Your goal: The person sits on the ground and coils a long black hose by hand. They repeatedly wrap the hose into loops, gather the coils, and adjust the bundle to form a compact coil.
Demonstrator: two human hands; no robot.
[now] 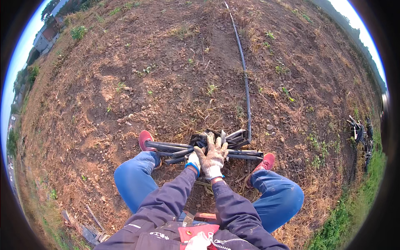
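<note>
A folded bundle of black plastic hose (178, 153) lies across the ground between my feet, its lengths sticking out to both sides. My right hand (213, 156), in a soiled knit work glove, rests flat over the middle of the bundle with fingers spread. Beside and partly beneath it is my gloved left hand (193, 161), also at the bundle's middle; most of its fingers are hidden. Crumpled black plastic (200, 139) shows just beyond my fingers. From the bundle's right end a single hose line (243, 68) runs away over the soil.
My red shoes stand at either end of the bundle, the left (145, 140) and the right (266, 162). Another heap of black hose (362, 136) lies far right by green grass (334, 215). Dry stalks and a grey strip (88, 234) lie at lower left.
</note>
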